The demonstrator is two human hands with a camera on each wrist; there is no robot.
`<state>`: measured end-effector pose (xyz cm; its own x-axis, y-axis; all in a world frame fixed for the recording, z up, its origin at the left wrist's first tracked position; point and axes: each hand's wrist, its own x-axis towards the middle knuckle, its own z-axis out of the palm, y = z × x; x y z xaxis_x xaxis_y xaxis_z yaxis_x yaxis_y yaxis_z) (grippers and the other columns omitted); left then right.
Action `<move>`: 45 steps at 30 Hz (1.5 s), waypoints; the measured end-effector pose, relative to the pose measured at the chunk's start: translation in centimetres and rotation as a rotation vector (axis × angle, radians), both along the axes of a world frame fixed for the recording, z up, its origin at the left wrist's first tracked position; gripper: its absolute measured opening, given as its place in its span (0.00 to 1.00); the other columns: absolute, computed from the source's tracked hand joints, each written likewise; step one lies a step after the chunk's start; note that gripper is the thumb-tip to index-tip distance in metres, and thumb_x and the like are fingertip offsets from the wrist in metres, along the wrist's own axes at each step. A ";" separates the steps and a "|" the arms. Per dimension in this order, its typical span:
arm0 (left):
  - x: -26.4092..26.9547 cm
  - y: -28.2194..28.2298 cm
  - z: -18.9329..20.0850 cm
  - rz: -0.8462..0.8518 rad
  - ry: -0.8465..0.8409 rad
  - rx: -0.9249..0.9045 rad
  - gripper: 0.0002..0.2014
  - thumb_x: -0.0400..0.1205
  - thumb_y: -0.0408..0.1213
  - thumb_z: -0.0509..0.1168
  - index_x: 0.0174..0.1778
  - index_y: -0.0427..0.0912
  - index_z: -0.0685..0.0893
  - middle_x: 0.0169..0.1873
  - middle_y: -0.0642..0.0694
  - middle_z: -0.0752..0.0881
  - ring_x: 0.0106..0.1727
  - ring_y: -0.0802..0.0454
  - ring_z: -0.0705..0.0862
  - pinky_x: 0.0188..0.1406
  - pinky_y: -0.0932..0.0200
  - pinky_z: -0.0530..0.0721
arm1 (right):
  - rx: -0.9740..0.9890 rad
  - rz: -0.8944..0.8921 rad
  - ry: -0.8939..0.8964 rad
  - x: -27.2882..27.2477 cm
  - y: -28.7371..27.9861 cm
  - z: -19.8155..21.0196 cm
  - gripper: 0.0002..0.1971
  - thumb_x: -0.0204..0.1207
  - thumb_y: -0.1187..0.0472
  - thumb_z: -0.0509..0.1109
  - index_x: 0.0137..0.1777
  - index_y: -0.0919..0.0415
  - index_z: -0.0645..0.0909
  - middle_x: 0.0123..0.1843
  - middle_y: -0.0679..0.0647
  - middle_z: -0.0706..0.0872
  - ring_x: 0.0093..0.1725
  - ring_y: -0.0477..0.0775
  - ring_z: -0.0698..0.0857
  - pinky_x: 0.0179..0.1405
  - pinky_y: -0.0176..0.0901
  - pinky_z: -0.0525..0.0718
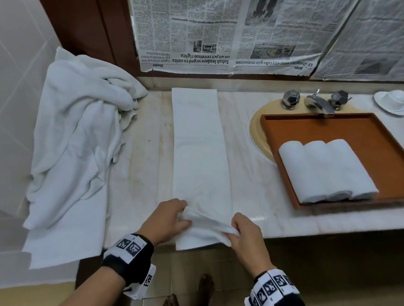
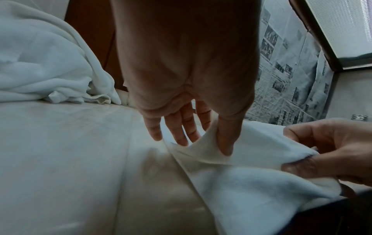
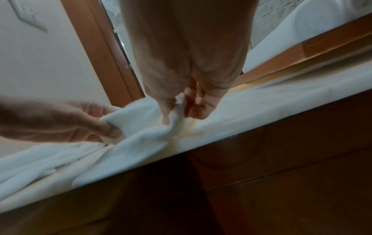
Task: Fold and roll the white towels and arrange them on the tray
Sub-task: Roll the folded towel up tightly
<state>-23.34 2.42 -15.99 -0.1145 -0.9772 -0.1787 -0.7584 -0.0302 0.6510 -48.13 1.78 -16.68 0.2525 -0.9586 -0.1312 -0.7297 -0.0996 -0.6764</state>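
head view: a long folded white towel (image 1: 200,147) lies as a strip on the marble counter (image 1: 261,204), running from the back wall to the near edge. the left hand (image 1: 167,220) and right hand (image 1: 246,235) each pinch the near end of the strip, lifting it slightly off the counter edge, fingers curled on the cloth. to the right a brown tray (image 1: 372,137) sits over the sink basin (image 1: 256,127), with three rolled towels (image 1: 326,170) side by side, touching, in its near left part. the faucet (image 1: 318,102) stands behind the tray. a loose pile of white towels (image 1: 82,118) sits at the left end of the counter and drapes over its front. newspaper sheets (image 1: 216,20) cover the wall behind. a white cup on a saucer (image 1: 393,101) is at far right. left wrist view: the left hand (image 2: 187,95) has its thumb pressed on top of the towel edge (image 2: 231,167) with the other fingers under or behind the cloth; the right hand (image 2: 330,151) grips the same end from the right. the pile (image 2: 46,60) is at upper left. right wrist view: the right hand (image 3: 187,89) pinches a bunched bit of the towel (image 3: 145,132) between thumb and fingers at the counter edge; the left hand (image 3: 60,122) holds the other corner, thumb on top. the tray (image 3: 314,47) rim shows at upper right.
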 end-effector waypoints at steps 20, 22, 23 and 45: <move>1.5 5.2 -1.0 -0.024 0.132 0.094 0.03 0.76 0.41 0.72 0.41 0.56 0.88 0.70 0.61 0.79 0.80 0.63 0.64 0.78 0.62 0.60 | -0.060 0.000 -0.025 -1.6 2.6 1.0 0.05 0.81 0.62 0.66 0.48 0.52 0.82 0.49 0.42 0.79 0.48 0.41 0.80 0.51 0.34 0.80; 0.9 4.6 -0.1 0.070 0.247 0.079 0.07 0.73 0.49 0.68 0.40 0.57 0.91 0.64 0.65 0.82 0.75 0.64 0.70 0.76 0.61 0.64 | -0.153 0.025 -0.003 -0.2 1.1 0.5 0.08 0.84 0.59 0.63 0.59 0.53 0.80 0.56 0.43 0.79 0.56 0.41 0.77 0.60 0.34 0.75; 0.5 4.1 -0.1 0.133 0.279 0.052 0.12 0.72 0.54 0.64 0.39 0.58 0.92 0.62 0.66 0.84 0.72 0.64 0.73 0.75 0.59 0.67 | -0.184 0.045 0.022 0.7 0.3 0.3 0.10 0.85 0.57 0.61 0.63 0.53 0.79 0.60 0.44 0.79 0.60 0.42 0.76 0.64 0.35 0.72; -3.1 1.7 -3.5 0.139 -0.402 0.137 0.35 0.77 0.64 0.21 0.85 0.67 0.36 0.82 0.70 0.31 0.86 0.51 0.33 0.79 0.28 0.33 | -0.138 0.357 0.419 1.5 -3.2 -2.8 0.29 0.88 0.47 0.39 0.88 0.51 0.50 0.88 0.46 0.48 0.87 0.51 0.49 0.81 0.52 0.40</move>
